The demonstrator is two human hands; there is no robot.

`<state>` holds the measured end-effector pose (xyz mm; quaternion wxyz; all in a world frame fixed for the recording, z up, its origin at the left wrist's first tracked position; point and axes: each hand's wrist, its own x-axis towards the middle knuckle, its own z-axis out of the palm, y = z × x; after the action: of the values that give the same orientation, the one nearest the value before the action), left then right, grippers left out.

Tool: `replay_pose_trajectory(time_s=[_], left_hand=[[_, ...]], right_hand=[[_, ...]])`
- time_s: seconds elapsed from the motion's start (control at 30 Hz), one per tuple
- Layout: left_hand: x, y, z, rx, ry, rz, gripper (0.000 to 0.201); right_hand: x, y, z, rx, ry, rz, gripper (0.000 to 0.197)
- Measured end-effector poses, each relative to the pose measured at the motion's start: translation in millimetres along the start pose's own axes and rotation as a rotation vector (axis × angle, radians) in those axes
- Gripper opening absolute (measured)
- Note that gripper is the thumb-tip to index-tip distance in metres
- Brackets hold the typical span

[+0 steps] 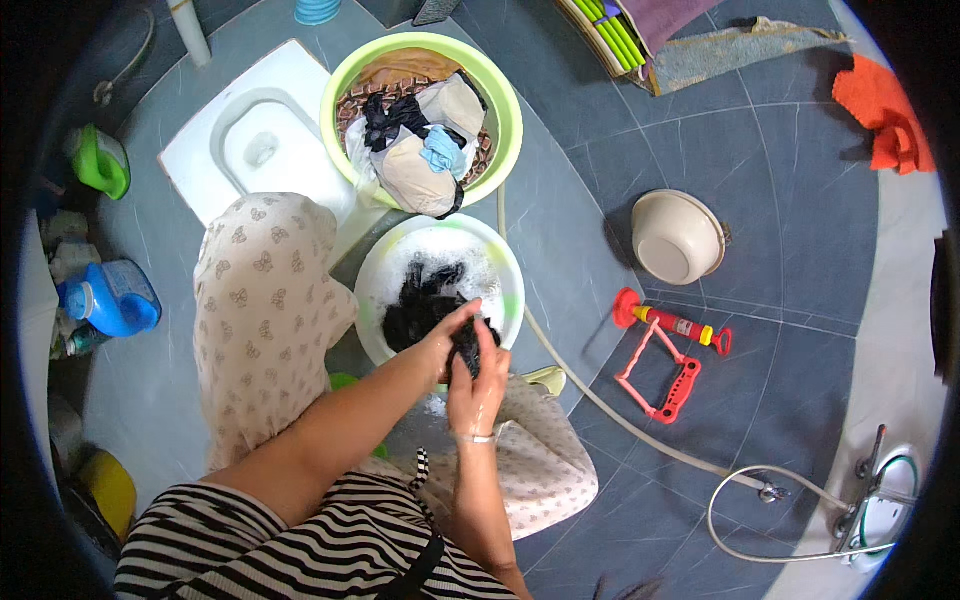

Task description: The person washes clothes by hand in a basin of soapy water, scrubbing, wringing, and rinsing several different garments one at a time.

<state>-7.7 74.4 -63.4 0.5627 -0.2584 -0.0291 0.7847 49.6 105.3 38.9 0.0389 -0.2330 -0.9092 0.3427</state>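
Observation:
Both my hands are closed on a wet black cloth [468, 348], bunched between them over the near rim of a white washbasin [372, 262]. My left hand [446, 338] grips it from the left, and my right hand [482, 388], wearing a thin bracelet, from the right. The rest of the black cloth lies in the basin among white suds; whether it is all one garment I cannot tell. Behind stands a lime-green tub [508, 110] of laundry, with beige bra cups [418, 172], a light blue cloth [441, 150] and patterned brown fabric.
A white squat toilet [190, 160] is at the far left. Blue [120, 297] and green [100, 162] bottles stand along the left side. To the right are a cream bucket [672, 245], a red pump plunger [675, 325], a shower hose [620, 420] and an orange cloth [885, 115].

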Motion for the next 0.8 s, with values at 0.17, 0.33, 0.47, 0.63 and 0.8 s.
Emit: replay_pose_trajectory(time_s=[0.17, 0.33, 0.47, 0.63, 0.8], left_hand=[[20, 6, -38, 0.03, 0.022, -0.088, 0.035], [19, 3, 5, 0.251, 0.357, 0.144, 0.018], [24, -23, 2, 0.348, 0.407, 0.262, 0.023], [16, -24, 5, 0.26, 0.508, 0.282, 0.034], [26, -16, -43, 0.509, 0.638, 0.197, 0.078]], right_hand=[[-25, -16, 6, 0.071, -0.044, -0.106, 0.035], [22, 45, 25, -0.028, 0.281, 0.109, 0.029], [59, 124, 15, 0.017, 0.251, 0.345, 0.037], [47, 143, 22, 0.181, 0.272, 0.345, 0.042], [6, 81, 39, 0.164, 0.08, 0.057, 0.065]])
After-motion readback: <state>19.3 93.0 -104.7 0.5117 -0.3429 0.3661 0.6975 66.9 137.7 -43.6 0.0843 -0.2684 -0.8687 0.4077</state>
